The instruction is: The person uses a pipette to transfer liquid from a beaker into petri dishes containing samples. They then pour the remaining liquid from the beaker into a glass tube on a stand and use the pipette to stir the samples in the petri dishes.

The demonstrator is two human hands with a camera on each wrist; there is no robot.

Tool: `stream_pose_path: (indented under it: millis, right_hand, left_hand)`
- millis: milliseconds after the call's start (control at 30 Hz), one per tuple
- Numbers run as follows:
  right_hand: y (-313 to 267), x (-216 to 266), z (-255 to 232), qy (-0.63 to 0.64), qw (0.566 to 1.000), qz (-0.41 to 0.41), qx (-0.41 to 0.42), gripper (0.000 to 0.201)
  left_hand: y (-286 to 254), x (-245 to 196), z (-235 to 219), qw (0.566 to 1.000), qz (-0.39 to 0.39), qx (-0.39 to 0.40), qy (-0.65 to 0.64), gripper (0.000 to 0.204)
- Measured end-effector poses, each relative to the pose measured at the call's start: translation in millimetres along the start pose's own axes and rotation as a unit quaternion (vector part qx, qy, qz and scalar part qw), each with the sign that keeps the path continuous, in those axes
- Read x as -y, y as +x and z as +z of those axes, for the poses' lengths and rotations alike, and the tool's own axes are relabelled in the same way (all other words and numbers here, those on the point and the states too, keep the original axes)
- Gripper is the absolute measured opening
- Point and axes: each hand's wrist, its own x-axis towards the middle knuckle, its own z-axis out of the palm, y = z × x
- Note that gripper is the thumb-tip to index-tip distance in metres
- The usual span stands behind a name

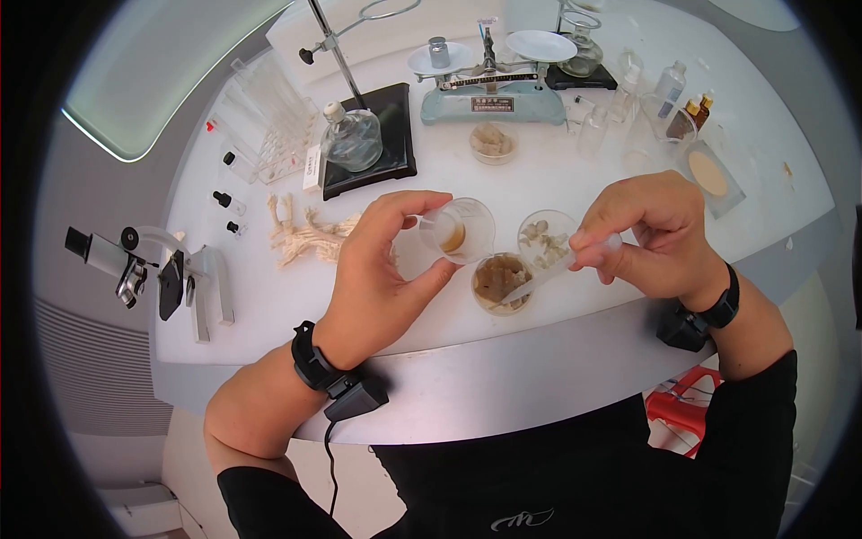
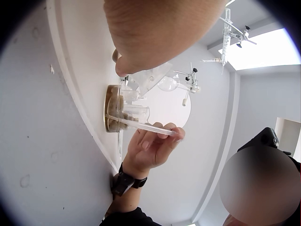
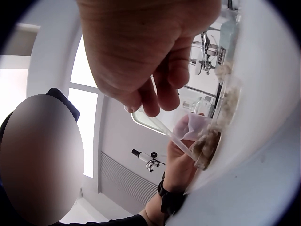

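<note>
My left hand [image 1: 382, 260] grips a clear plastic cup [image 1: 471, 225], tilted, with a little brown liquid in it. Between the thumb and fingers of my right hand [image 1: 651, 234] is a translucent dropper [image 1: 557, 274], pinched near its bulb. Its tip reaches into a round dish [image 1: 503, 286] of brown, wet-looking pieces, also seen in the left wrist view [image 2: 112, 109]. Touching or nearly touching that dish is a second dish of pale pieces [image 1: 545, 235]. The right wrist view shows the dropper [image 3: 181, 143] slanting down to the brown pieces [image 3: 207, 148].
Behind the hands stand a balance [image 1: 492, 106], a third dish [image 1: 494, 144] and a flask [image 1: 352, 139] on a black stand base. Left are pale root-like pieces [image 1: 305, 234], small bottles and a microscope [image 1: 171, 274]. Bottles and glassware fill the back right; the metallic table edge [image 1: 503, 377] runs in front.
</note>
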Motion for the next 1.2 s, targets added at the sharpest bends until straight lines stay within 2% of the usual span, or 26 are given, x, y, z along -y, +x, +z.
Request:
stream_pose_path:
  millis: [133,200,333,1200]
  right_hand:
    - [0.8,-1.4,1.3,0.003,1.0,0.0,-0.01,0.006]
    - [0.0,-1.3,0.5,0.03,0.999,0.03,-0.004,0.009]
    - [0.8,-4.0,1.8,0.021,1.0,0.007,-0.007,0.01]
    - [-0.2,-4.5,1.6,0.002,0.999,0.043,-0.025,0.016]
  left_hand:
    - [-0.2,-0.2,-0.7,1.0,0.004,0.0,0.002,0.058]
    - [-0.7,0.7,-0.4,1.0,0.004,-0.001,-0.002,0.059]
    - [-0.9,1.1,-0.5,1.0,0.003,0.001,-0.001,0.059]
    - [-1.8,1.9,1.4,1.0,0.001,-0.004,-0.007,0.06]
